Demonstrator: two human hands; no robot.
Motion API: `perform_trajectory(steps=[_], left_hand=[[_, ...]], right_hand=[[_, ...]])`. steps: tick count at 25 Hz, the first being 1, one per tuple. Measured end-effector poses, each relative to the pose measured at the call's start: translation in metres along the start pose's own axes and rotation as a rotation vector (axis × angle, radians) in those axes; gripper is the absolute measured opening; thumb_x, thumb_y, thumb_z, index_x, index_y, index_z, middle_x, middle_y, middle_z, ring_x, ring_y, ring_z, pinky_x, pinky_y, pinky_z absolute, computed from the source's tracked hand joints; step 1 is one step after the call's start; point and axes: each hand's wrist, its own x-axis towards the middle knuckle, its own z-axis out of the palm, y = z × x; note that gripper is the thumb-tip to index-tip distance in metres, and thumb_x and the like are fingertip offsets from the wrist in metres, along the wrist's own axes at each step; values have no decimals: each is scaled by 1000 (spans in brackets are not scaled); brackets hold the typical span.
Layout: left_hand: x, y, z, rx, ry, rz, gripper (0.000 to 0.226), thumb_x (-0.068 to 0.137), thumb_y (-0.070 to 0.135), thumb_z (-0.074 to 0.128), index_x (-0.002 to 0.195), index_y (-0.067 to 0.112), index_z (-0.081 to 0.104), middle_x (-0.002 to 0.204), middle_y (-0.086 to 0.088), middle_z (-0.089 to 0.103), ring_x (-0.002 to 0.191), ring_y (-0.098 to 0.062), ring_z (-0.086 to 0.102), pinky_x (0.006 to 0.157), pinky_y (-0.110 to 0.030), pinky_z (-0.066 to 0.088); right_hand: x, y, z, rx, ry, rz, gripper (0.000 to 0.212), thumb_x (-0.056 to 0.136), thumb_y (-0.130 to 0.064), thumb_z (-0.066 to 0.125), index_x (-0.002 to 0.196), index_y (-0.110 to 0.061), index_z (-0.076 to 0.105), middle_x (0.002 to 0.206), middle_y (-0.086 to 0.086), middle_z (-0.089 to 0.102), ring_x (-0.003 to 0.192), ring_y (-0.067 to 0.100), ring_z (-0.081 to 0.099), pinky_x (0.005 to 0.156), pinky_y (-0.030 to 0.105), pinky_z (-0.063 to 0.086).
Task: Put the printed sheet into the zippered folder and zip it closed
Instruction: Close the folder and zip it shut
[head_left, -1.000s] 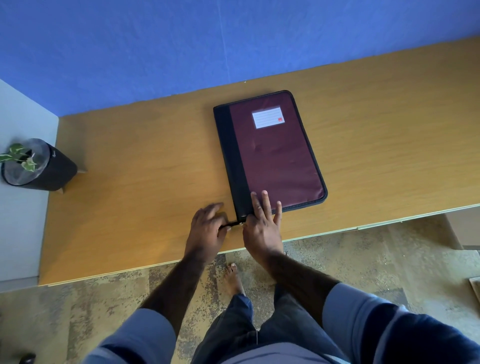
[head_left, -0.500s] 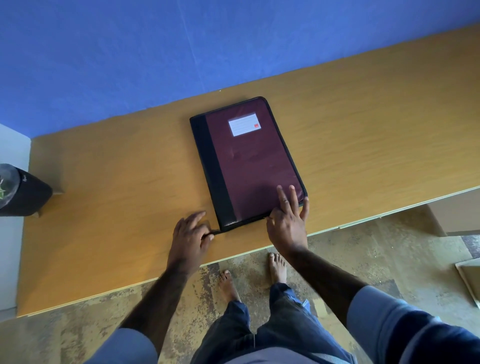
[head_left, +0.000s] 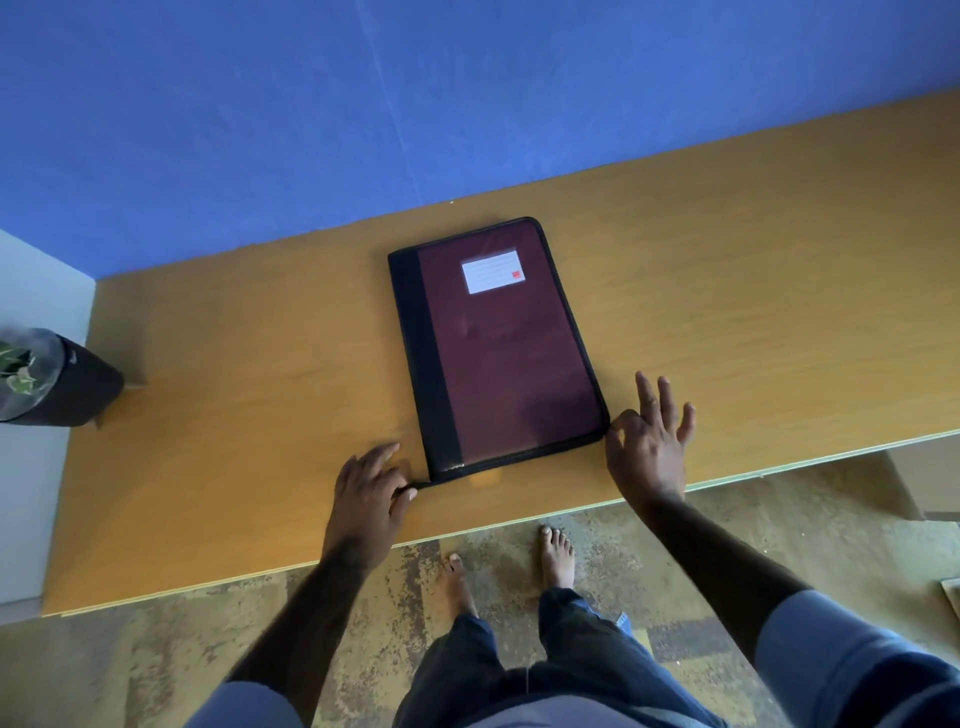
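The maroon zippered folder (head_left: 498, 353) with a black spine and a white label (head_left: 492, 271) lies closed and flat on the wooden table (head_left: 234, 415), near its front edge. My left hand (head_left: 363, 499) pinches the black zipper tail that sticks out at the folder's near-left corner. My right hand (head_left: 649, 441) is at the near-right corner, thumb and forefinger pinched together on the zipper there, the other fingers spread upward. The printed sheet is not visible.
A dark pot with a small green plant (head_left: 57, 379) stands at the table's left end. A blue wall runs behind the table. My bare feet stand on a mottled floor below the front edge.
My right hand has slid along the folder's near edge from the left corner to the right corner. My left hand has kept its pinch at the left corner.
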Motion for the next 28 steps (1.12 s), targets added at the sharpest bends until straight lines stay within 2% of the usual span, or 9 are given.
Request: perform_trajectory(steps=[2, 4, 6, 8, 10, 12, 18, 24, 28], left_hand=[[-3, 8, -3, 5, 26, -37, 17, 96, 30, 59, 85, 19, 65, 154, -6, 45, 142, -26, 44, 119, -53, 29], [1, 26, -3, 55, 111, -67, 14, 97, 24, 59, 105, 15, 67, 162, -10, 32, 148, -28, 35, 120, -53, 28], [16, 63, -2, 92, 130, -76, 46, 102, 35, 52, 141, 11, 51, 168, -14, 15, 154, -30, 19, 124, -51, 20], [42, 114, 4, 129, 54, 4, 79, 100, 61, 40, 160, 13, 20, 170, -14, 1, 157, -30, 4, 126, -49, 9], [69, 164, 20, 177, -6, 118, 99, 93, 78, 32, 162, 12, 4, 170, -13, -7, 157, -30, -3, 126, -49, 3], [89, 200, 36, 219, -36, 171, 106, 90, 82, 28, 161, 8, -2, 169, -14, -12, 157, -31, -4, 126, -49, 4], [111, 228, 65, 308, -55, 72, 99, 97, 73, 22, 159, 0, -4, 168, -20, -9, 157, -34, 0, 125, -51, 10], [110, 232, 66, 321, -51, 64, 97, 98, 72, 19, 159, 0, -7, 168, -20, -11, 157, -33, -1, 126, -51, 8], [110, 232, 64, 331, -42, 86, 94, 99, 69, 13, 158, 0, -9, 167, -21, -13, 157, -33, -5, 126, -50, 6]], right_hand=[[18, 8, -1, 41, -26, -66, 9, 87, -6, 68, 80, -12, 66, 161, 14, 35, 154, 35, 16, 121, 59, 12], [33, 15, -2, 59, -74, -157, 6, 86, -3, 68, 85, -9, 69, 158, 17, 39, 153, 38, 20, 120, 59, 19], [42, 21, -5, 48, -95, -233, 7, 83, -2, 70, 86, -8, 69, 157, 18, 42, 151, 40, 24, 118, 61, 24], [44, 24, -7, 48, -98, -271, 7, 82, -2, 72, 84, -8, 69, 155, 19, 44, 149, 42, 27, 116, 63, 28], [45, 23, -8, 51, -111, -285, 7, 82, -3, 72, 83, -9, 68, 154, 19, 45, 149, 41, 28, 115, 64, 30], [46, 23, -9, 43, -125, -285, 7, 82, -4, 72, 82, -10, 68, 154, 18, 45, 150, 40, 28, 114, 64, 32], [45, 27, -5, 70, -194, -278, 6, 87, -7, 63, 83, -11, 65, 159, 14, 39, 154, 34, 18, 119, 58, 26], [46, 32, -6, 73, -215, -289, 7, 84, -9, 74, 85, -10, 67, 160, 12, 37, 155, 33, 15, 119, 58, 26], [46, 32, -7, 84, -221, -297, 7, 85, -9, 73, 85, -9, 66, 161, 11, 36, 155, 32, 13, 119, 57, 26]])
